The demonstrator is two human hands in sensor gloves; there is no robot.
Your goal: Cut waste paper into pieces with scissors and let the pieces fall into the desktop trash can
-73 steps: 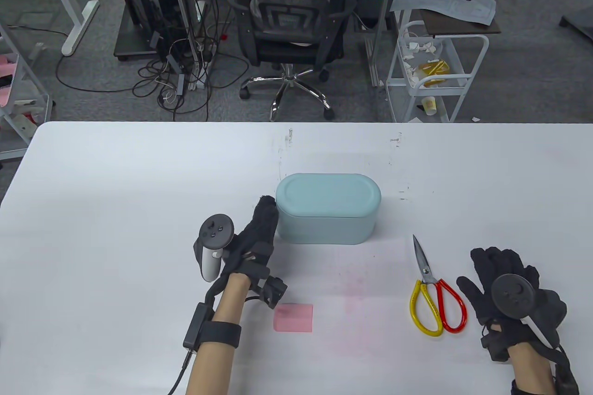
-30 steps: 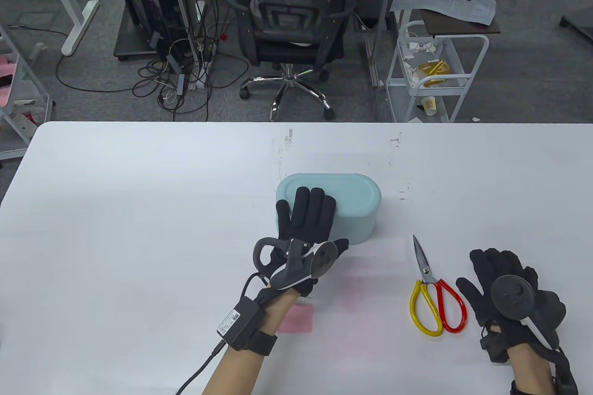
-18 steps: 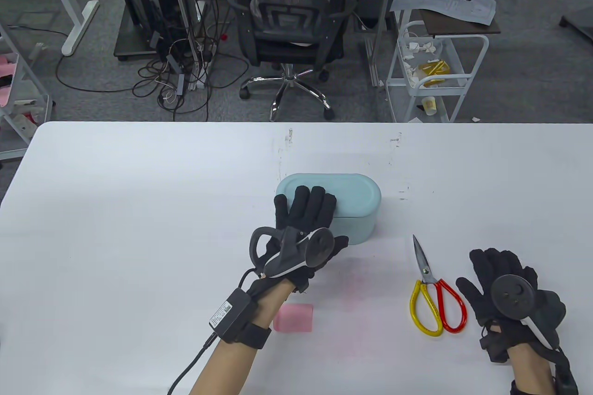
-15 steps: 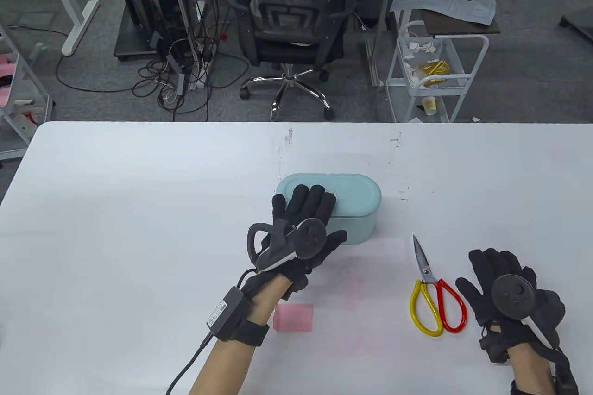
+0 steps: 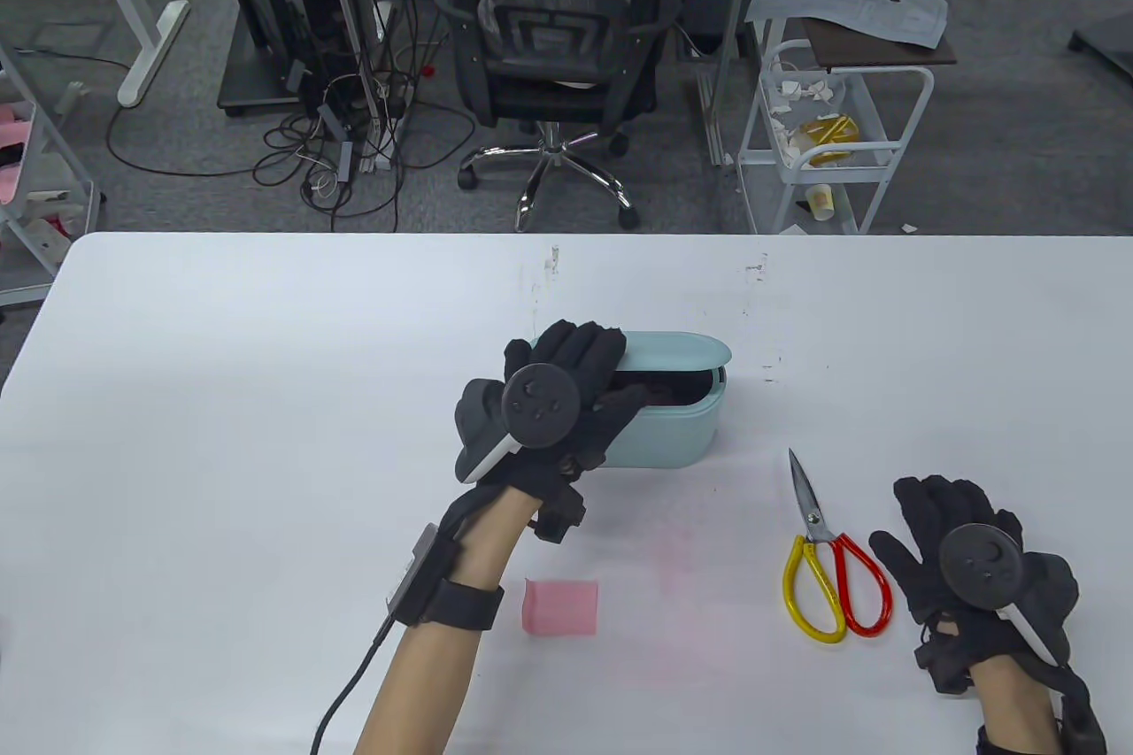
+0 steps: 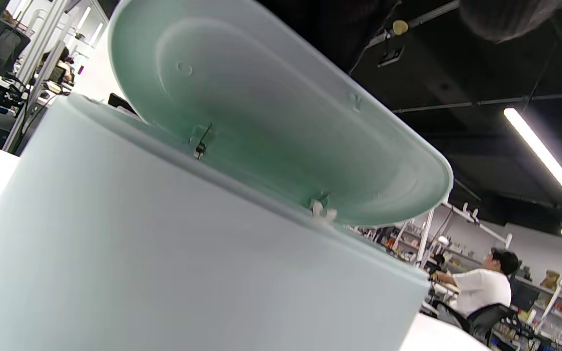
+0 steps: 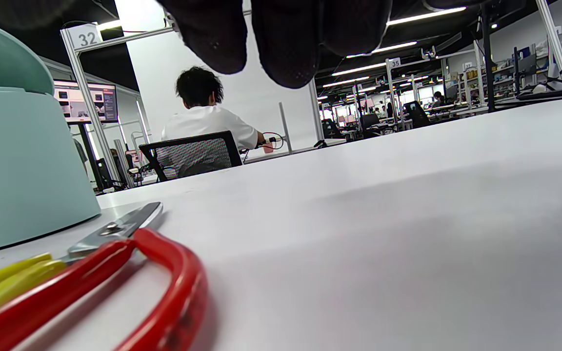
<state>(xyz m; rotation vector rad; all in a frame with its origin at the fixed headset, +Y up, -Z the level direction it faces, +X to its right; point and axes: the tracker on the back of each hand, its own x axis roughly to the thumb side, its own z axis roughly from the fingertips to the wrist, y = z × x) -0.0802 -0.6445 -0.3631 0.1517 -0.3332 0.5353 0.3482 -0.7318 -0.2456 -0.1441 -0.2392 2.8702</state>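
The pale teal desktop trash can (image 5: 659,436) stands mid-table with its lid (image 5: 673,345) tipped up, showing a dark inside. My left hand (image 5: 595,374) grips the lid's left end, fingers curled over its top. The left wrist view looks up under the raised lid (image 6: 281,126) above the can's wall (image 6: 164,263). A pink sheet of paper (image 5: 560,607) lies flat near the table's front, below the left hand. The scissors (image 5: 823,560), one yellow and one red handle, lie closed at the right. Just right of them my right hand (image 5: 951,516) rests relaxed on the table, holding nothing; its fingertips (image 7: 286,39) hang over the red handle (image 7: 164,282).
Beyond the white table's (image 5: 265,365) far edge stand an office chair (image 5: 553,38) and a white wire cart (image 5: 832,135). A seated person (image 7: 203,122) shows far behind in the right wrist view.
My left hand went from lying flat on the closed lid to its left end and lifted the lid open. The right hand, scissors and pink paper stayed put.
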